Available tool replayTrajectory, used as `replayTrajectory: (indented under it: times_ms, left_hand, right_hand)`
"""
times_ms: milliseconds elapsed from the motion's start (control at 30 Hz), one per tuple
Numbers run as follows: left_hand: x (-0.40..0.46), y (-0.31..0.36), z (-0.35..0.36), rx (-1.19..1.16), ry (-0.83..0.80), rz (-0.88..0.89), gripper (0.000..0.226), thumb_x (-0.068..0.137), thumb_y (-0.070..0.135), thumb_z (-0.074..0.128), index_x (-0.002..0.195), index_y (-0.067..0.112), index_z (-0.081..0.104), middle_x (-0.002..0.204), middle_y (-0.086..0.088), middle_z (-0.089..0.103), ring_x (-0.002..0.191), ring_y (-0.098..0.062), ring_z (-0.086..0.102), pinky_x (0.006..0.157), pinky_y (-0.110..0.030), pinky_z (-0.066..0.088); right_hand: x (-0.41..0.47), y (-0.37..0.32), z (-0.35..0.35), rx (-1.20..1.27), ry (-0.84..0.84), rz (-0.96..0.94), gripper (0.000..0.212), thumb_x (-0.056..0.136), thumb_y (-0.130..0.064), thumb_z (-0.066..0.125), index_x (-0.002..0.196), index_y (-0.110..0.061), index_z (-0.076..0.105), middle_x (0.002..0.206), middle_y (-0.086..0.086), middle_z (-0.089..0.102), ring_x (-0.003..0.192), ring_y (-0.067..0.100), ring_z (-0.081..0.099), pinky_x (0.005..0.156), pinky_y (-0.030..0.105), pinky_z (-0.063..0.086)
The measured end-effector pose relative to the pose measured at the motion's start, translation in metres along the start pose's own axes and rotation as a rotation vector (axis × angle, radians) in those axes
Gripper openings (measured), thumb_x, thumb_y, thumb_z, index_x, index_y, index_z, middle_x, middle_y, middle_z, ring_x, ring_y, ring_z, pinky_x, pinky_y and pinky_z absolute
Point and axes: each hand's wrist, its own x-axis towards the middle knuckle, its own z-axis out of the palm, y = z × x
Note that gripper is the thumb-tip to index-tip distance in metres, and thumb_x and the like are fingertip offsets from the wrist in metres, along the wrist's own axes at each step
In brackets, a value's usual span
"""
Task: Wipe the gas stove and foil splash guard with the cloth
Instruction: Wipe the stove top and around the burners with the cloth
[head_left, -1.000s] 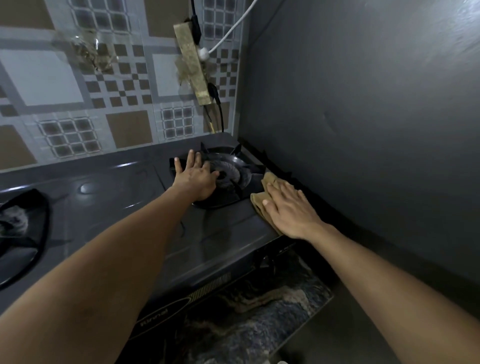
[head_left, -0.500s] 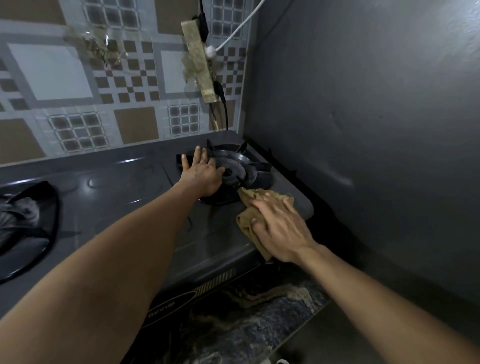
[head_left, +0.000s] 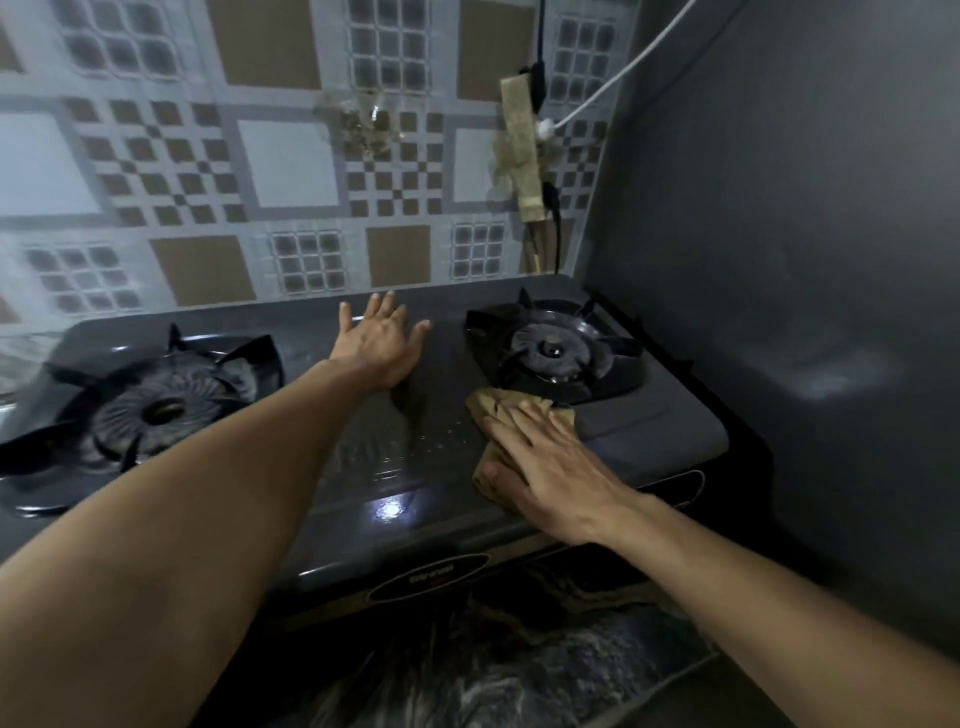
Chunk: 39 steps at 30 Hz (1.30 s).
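A dark two-burner gas stove (head_left: 374, 467) fills the middle of the view, with a left burner (head_left: 156, 410) and a right burner (head_left: 553, 351). My right hand (head_left: 550, 467) lies flat on a tan cloth (head_left: 493, 410), pressing it onto the stove top just in front of the right burner. My left hand (head_left: 382, 340) rests flat with spread fingers on the stove top between the two burners, near the back edge. A patterned foil splash guard (head_left: 291, 171) covers the wall behind the stove.
A plain grey wall (head_left: 779, 234) stands close on the right of the stove. A taped power strip (head_left: 522, 150) with a white cable hangs in the back corner. A marbled counter (head_left: 493, 670) runs below the stove's front edge.
My right hand slid the cloth leftward from the stove's right edge to the front of the right burner. My left hand shifted from the right burner to the middle. The view panned left.
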Motion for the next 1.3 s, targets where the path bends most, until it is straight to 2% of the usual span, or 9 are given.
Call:
replayTrajectory:
  times_ms: [133,267,400,700,867,1000,1067,1200,1300]
  left_hand:
    - [-0.024,-0.053,-0.012,0.072,0.005,-0.124,0.062,0.101,0.049,0.022,0.148,0.008,0.033,0.162,-0.011,0.009,0.15,-0.025,0.0,0.118,-0.055,-0.004]
    - [-0.046,-0.092,-0.022,0.147,-0.003,-0.238,0.068,0.1,0.053,0.019,0.151,0.008,0.026,0.162,-0.012,0.003,0.15,-0.026,-0.004,0.118,-0.053,-0.006]
    - [-0.062,-0.113,-0.019,0.103,-0.024,-0.323,0.073,0.098,0.057,0.019,0.153,0.009,0.018,0.163,-0.008,0.003,0.15,-0.025,0.0,0.118,-0.054,-0.001]
    - [-0.066,-0.113,-0.014,0.015,-0.023,-0.365,0.076,0.097,0.059,0.019,0.155,0.011,0.002,0.163,-0.002,-0.005,0.149,-0.018,-0.008,0.118,-0.056,-0.003]
    - [-0.066,-0.115,-0.013,-0.03,-0.018,-0.361,0.073,0.099,0.055,0.021,0.155,0.012,0.004,0.163,-0.002,-0.004,0.149,-0.017,-0.01,0.117,-0.057,-0.004]
    - [-0.067,-0.114,-0.011,-0.067,0.012,-0.355,0.07,0.1,0.052,0.021,0.154,0.011,0.008,0.163,-0.002,0.002,0.149,-0.015,-0.008,0.118,-0.056,-0.004]
    - [-0.067,-0.115,-0.01,-0.08,0.03,-0.361,0.068,0.1,0.051,0.02,0.154,0.011,0.009,0.163,-0.002,0.004,0.149,-0.015,-0.007,0.118,-0.056,-0.003]
    - [-0.066,-0.116,-0.01,-0.127,0.041,-0.369,0.066,0.101,0.049,0.017,0.154,0.012,0.011,0.163,-0.001,0.004,0.149,-0.014,-0.007,0.118,-0.056,-0.003]
    - [-0.066,-0.117,-0.01,-0.124,0.032,-0.378,0.066,0.1,0.05,0.016,0.154,0.012,0.011,0.163,0.0,0.004,0.149,-0.013,-0.008,0.117,-0.057,-0.004]
  right_hand:
    - [0.03,-0.024,-0.001,0.035,-0.097,0.011,0.063,0.101,-0.051,0.026,0.155,-0.021,0.009,0.163,0.009,0.004,0.15,0.026,0.001,0.121,0.041,0.001]
    - [0.072,-0.038,0.002,0.066,-0.147,0.05,0.069,0.099,-0.056,0.024,0.155,-0.02,0.004,0.163,0.011,0.0,0.15,0.029,-0.002,0.121,0.043,-0.003]
    - [0.125,-0.044,0.002,0.079,-0.185,0.14,0.074,0.096,-0.062,0.022,0.155,-0.022,0.004,0.163,0.011,-0.003,0.149,0.031,-0.005,0.12,0.048,-0.002]
    - [0.124,-0.059,0.008,0.04,-0.267,0.233,0.073,0.096,-0.06,0.017,0.154,-0.022,-0.007,0.162,0.013,-0.012,0.148,0.036,-0.013,0.118,0.052,-0.006]
    - [0.188,-0.033,0.006,0.044,-0.236,0.221,0.073,0.094,-0.064,0.018,0.154,-0.026,-0.001,0.162,0.012,-0.009,0.148,0.035,-0.009,0.118,0.052,-0.003]
    - [0.24,-0.029,0.009,0.072,-0.242,0.269,0.075,0.091,-0.067,0.017,0.154,-0.031,-0.003,0.163,0.006,-0.011,0.149,0.032,-0.011,0.118,0.052,-0.005]
    - [0.256,-0.042,0.011,0.066,-0.218,0.219,0.071,0.093,-0.063,0.016,0.154,-0.032,-0.001,0.163,0.005,-0.008,0.149,0.031,-0.008,0.118,0.051,-0.002]
    - [0.252,-0.088,0.02,0.012,-0.206,-0.128,0.06,0.1,-0.049,0.02,0.155,-0.029,0.005,0.164,0.001,-0.001,0.15,0.024,-0.002,0.12,0.045,-0.001]
    - [0.25,-0.085,0.022,0.007,-0.203,-0.205,0.06,0.101,-0.048,0.02,0.155,-0.028,0.005,0.164,0.001,0.002,0.15,0.022,-0.001,0.12,0.045,-0.001]
